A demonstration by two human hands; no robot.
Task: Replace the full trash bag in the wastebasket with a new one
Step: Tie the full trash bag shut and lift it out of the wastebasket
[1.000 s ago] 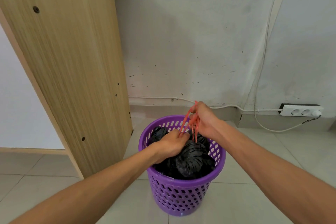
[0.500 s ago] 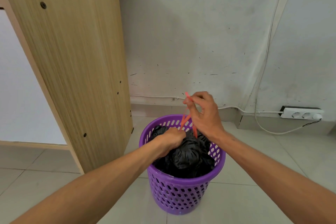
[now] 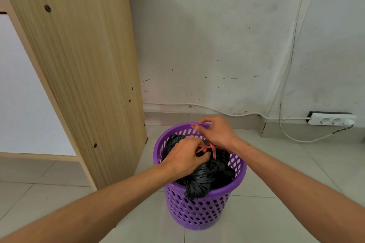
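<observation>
Inside one purple perforated plastic wastebasket (image 3: 199, 211): one gathered black plastic trash bag (image 3: 209, 173). Above its mouth: left hand (image 3: 183, 158) and right hand (image 3: 215, 132), both pinched onto one orange-red drawstring (image 3: 212, 148).

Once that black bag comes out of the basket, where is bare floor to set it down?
Bare tile right of the purple perforated wastebasket, up to the white power strip. Left is tight against the wooden desk panel.
</observation>
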